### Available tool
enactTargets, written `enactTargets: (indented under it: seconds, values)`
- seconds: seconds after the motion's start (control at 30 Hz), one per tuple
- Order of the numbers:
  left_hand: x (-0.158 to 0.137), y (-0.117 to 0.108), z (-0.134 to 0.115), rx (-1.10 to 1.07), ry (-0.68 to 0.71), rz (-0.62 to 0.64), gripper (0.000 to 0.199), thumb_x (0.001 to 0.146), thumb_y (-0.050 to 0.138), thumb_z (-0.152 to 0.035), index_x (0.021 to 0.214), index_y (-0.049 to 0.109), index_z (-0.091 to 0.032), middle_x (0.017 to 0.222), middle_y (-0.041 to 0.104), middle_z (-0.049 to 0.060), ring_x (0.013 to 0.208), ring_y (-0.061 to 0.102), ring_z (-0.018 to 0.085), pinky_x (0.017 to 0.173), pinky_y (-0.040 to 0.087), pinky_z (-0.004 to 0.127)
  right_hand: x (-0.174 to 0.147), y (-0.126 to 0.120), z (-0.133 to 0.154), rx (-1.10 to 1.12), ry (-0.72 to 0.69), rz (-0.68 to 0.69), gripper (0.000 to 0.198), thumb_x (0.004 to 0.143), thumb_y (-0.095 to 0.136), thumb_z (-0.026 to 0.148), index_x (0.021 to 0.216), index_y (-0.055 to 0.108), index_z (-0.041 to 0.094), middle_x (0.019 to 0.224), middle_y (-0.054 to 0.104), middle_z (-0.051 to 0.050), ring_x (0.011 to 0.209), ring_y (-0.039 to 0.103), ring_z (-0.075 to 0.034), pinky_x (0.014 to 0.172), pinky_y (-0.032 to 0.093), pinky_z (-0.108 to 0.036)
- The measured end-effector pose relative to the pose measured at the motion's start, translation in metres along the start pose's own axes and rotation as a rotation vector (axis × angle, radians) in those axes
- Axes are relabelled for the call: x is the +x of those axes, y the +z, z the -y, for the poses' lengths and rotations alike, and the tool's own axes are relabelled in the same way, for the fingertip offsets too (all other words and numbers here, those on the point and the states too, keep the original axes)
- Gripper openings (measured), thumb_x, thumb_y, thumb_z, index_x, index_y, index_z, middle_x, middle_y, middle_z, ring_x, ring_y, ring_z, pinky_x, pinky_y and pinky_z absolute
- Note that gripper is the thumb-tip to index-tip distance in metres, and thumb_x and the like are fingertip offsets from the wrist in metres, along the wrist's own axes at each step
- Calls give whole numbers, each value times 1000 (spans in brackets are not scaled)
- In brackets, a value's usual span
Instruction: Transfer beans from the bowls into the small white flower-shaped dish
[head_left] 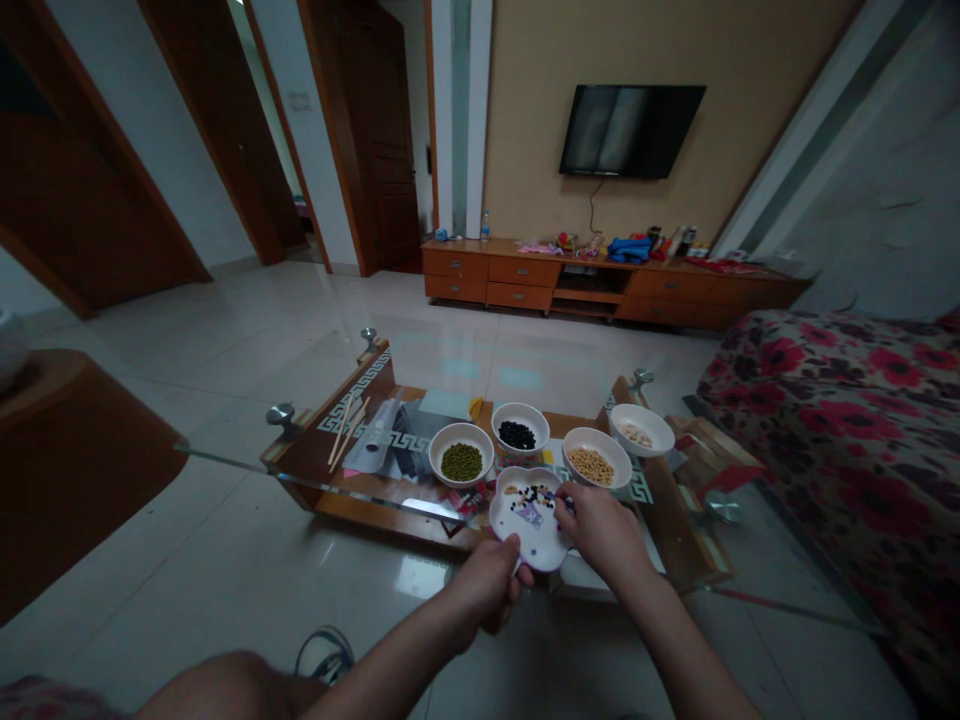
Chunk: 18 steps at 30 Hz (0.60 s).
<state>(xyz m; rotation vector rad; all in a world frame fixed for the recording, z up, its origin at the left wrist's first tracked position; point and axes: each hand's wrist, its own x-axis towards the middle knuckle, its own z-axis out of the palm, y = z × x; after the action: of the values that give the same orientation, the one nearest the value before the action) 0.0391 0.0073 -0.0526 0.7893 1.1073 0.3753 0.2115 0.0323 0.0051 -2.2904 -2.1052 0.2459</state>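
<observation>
My left hand (491, 580) grips the near edge of a white scalloped plate (505, 522), thumb on top. Mixed black and tan beans (534, 494) lie on its far half, beside a purple cartoon print. My right hand (596, 528) is closed over the plate's right side, its fingertips at the beans; a small dark purple thing shows there, too little visible to name. Beyond the plate are white bowls: one with green mung beans (461, 462), one with black beans (517, 435), one with yellow soybeans (591, 466), and one with pale flat pieces (637, 435).
All this is at a glass-topped coffee table (420, 512) with a wooden shelf below. Chopsticks (349, 432) lie at its left. A flowered sofa (840, 400) stands right, a wooden stool (82, 450) left. A TV cabinet (521, 272) lines the far wall.
</observation>
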Motion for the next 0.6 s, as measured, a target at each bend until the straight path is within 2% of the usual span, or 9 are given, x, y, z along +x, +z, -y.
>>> enactTargets:
  seconds: [0.6]
  values:
    - [4, -2, 4, 5, 15, 2, 48, 93, 24, -53, 72, 50, -20, 42, 34, -8, 26, 23, 7, 34, 15, 18, 1, -1, 2, -3, -2, -5, 27, 90, 43, 36, 98, 67, 28, 91, 71, -5, 87, 67, -19, 63, 39, -23]
